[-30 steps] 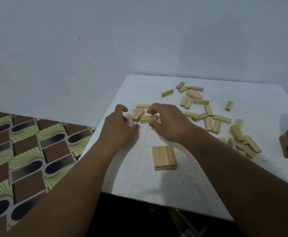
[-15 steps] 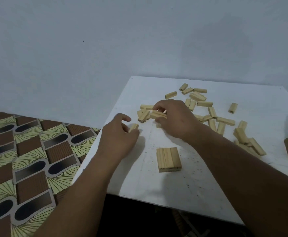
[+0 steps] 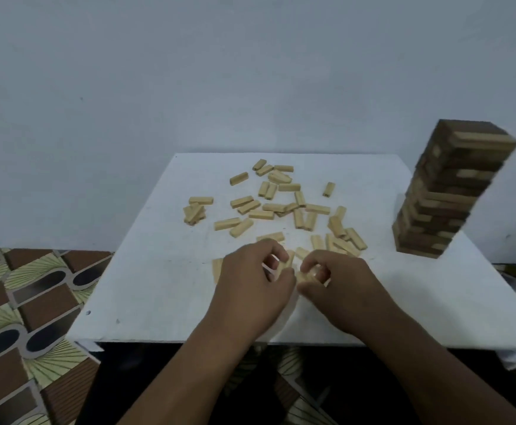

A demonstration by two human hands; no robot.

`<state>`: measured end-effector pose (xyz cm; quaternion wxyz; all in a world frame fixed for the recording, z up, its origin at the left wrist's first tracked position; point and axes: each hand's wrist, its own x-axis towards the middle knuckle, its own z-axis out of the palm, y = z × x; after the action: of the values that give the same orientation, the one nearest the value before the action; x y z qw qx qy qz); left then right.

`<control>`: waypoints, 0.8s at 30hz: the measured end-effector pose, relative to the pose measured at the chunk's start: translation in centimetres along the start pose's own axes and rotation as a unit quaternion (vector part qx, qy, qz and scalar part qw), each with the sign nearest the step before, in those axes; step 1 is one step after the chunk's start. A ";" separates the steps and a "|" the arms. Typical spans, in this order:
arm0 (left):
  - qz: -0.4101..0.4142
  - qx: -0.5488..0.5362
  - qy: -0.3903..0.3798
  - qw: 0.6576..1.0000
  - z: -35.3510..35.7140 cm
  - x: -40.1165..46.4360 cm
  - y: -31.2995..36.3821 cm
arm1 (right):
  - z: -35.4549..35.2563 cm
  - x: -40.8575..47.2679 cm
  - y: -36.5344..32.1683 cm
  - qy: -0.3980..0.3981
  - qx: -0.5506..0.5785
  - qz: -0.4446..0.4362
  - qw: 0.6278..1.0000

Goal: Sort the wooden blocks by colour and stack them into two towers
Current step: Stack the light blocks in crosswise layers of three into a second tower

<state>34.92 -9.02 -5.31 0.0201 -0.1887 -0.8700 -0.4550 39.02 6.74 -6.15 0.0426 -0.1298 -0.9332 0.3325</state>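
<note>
Now both your hands sit near the table's (image 3: 146, 302) front edge, pulled back from the far-left cluster they worked half a second ago. Your left hand (image 3: 250, 286) pinches a light block (image 3: 285, 265); your right hand (image 3: 339, 289) has fingers curled round another light block (image 3: 307, 277). The flat slab of joined blocks (image 3: 217, 268) is now mostly hidden under your left hand. Beyond, roughly forty loose light blocks (image 3: 262, 214) lie scattered. Far right, one dark tower (image 3: 447, 191) stands upright, newly in full view.
</note>
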 end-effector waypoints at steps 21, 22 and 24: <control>0.084 0.097 -0.069 0.989 2.8 -2.1 -2.0 | -0.4 -0.6 3.7 0.006 -0.059 -0.044 0.997; 0.088 0.095 -0.074 0.989 2.8 -2.1 -2.1 | -0.3 -0.5 3.7 0.007 -0.045 -0.045 0.998; 0.098 0.095 -0.080 0.987 2.9 -2.2 -2.3 | 0.0 -0.5 3.6 0.012 -0.018 -0.058 0.998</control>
<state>36.53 -8.56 -9.21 0.0128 -0.3059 -0.8856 -0.3494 40.24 9.29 -8.37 0.0710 -0.0805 -0.9443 0.3110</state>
